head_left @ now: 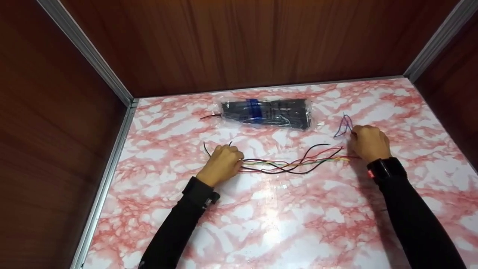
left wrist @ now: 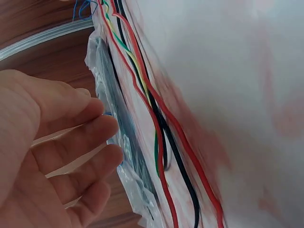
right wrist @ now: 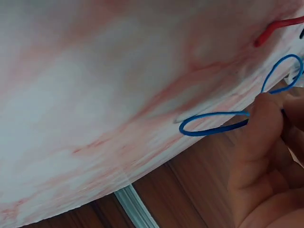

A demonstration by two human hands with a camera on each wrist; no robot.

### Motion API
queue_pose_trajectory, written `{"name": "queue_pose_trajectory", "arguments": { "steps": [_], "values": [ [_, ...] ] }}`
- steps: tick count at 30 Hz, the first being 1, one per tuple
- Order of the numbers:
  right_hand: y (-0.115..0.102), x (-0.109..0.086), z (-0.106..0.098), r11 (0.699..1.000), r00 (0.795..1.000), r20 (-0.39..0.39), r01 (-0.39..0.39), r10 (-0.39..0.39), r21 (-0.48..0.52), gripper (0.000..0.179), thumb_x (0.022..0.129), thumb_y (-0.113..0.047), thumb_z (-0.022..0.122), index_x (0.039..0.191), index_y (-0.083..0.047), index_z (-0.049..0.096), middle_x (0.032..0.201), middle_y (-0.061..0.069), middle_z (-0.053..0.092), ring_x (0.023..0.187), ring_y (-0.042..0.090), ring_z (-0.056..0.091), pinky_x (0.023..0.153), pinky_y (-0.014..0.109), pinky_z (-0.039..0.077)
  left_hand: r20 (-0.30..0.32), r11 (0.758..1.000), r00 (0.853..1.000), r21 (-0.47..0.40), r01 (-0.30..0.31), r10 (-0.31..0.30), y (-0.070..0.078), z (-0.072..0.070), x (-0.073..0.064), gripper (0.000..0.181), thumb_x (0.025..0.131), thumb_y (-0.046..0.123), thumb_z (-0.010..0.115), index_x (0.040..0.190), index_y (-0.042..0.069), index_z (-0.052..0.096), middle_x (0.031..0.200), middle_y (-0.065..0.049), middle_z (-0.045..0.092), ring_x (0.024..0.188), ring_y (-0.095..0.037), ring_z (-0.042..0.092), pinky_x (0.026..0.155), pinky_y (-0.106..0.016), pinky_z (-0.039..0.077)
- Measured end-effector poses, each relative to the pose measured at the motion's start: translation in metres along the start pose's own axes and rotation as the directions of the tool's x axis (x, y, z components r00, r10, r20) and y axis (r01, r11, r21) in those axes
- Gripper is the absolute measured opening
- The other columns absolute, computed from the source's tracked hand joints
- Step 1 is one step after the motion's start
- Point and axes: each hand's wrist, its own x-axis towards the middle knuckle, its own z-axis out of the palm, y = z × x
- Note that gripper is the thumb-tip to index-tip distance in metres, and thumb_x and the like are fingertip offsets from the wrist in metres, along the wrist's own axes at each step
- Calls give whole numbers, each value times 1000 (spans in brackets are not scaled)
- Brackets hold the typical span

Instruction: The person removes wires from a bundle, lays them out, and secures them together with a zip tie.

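Note:
Several loose wires, red, black, yellow and green, form a loose bundle [head_left: 291, 164] lying left to right across the table. My left hand [head_left: 223, 162] is over the bundle's left end; in the left wrist view its fingers [left wrist: 95, 133] are bent loosely, with a gap between them and the wires [left wrist: 159, 118]. At the bundle's right end, my right hand [head_left: 371, 144] pinches a looped blue wire [right wrist: 213, 124] between thumb and fingers. The blue loops [head_left: 344, 125] stick out beyond that hand in the head view. Part of the blue wire is hidden by the fingers.
A clear plastic bag [head_left: 267, 114] of black strips with a blue band lies toward the back. Brown wood-grain panels [head_left: 261, 45] with metal edging surround the table [head_left: 261, 216], whose top has a red and white marbled pattern.

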Motion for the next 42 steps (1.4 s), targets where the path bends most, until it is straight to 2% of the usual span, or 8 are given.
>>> {"name": "queue_pose_trajectory", "arguments": {
  "steps": [8, 12, 16, 20, 24, 30, 36, 42],
  "values": [
    [-48, 5, -6, 982, 979, -146, 158, -142, 104, 9, 88, -5, 64, 83, 1, 69, 75, 18, 70, 69, 36, 68, 62, 50, 52, 18, 998, 998, 20, -55, 54, 30, 4, 62, 14, 90, 15, 60, 78, 15, 69, 76, -3, 68, 73, -23, 68, 64, -39, 54],
    [-80, 3, -3, 955, 971, -119, 228, -208, 189, 9, 89, -11, 67, 87, -3, 72, 80, 13, 73, 69, 27, 68, 64, 43, 54, -11, 997, 999, 50, -51, 51, 57, 10, 91, 20, 93, 33, 62, 99, 16, 70, 91, -1, 68, 82, -21, 68, 68, -35, 56],
    [-103, -1, 1, 920, 963, -76, 269, -259, 286, 13, 90, -12, 68, 102, -8, 70, 82, 9, 74, 68, 20, 67, 63, 38, 53, -63, 995, 996, 86, -52, 57, 74, 18, 104, 24, 97, 39, 56, 105, 19, 68, 95, 1, 64, 85, -18, 66, 67, -34, 56],
    [-108, -4, 5, 885, 932, -124, 361, -339, 294, 28, 91, -3, 62, 118, -11, 62, 79, 7, 70, 66, 17, 63, 60, 35, 51, -93, 999, 995, -7, -47, 47, 69, 21, 102, 17, 100, 20, 49, 99, 18, 65, 94, 1, 61, 81, -18, 65, 63, -34, 55],
    [-102, -3, 8, 848, 883, -210, 464, -419, 258, 21, 91, 4, 56, 107, -4, 68, 82, 10, 68, 71, 21, 64, 62, 37, 53, -65, 980, 997, -196, -42, 30, 51, 18, 92, 16, 101, 16, 47, 97, 15, 62, 85, 0, 61, 76, -15, 63, 64, -33, 54],
    [-91, -6, 8, 869, 886, -150, 461, -439, 180, 22, 88, 3, 54, 103, 1, 70, 91, 15, 72, 81, 26, 70, 67, 41, 57, 44, 900, 999, -435, 23, -4, 26, 12, 75, 25, 99, 24, 51, 83, 15, 67, 68, 6, 59, 63, -7, 52, 68, -24, 44],
    [-83, -9, 9, 885, 883, -103, 464, -459, 41, 8, 90, 1, 59, 87, -4, 65, 72, 9, 62, 60, 24, 58, 51, 39, 45, 150, 888, 979, -420, 188, -136, 6, 3, 59, 55, 100, 47, 46, 53, 19, 45, 51, 7, 34, 54, -13, 36, 66, -28, 36],
    [-78, -13, 10, 915, 901, -159, 399, -404, -68, 23, 87, 7, 53, 68, -6, 51, 62, 8, 47, 52, 28, 49, 43, 40, 35, 79, 897, 973, -376, 232, -219, -6, 0, 54, 32, 89, 28, 68, 60, 17, 66, 57, 9, 57, 61, -13, 48, 67, -27, 42]
  ]
}}
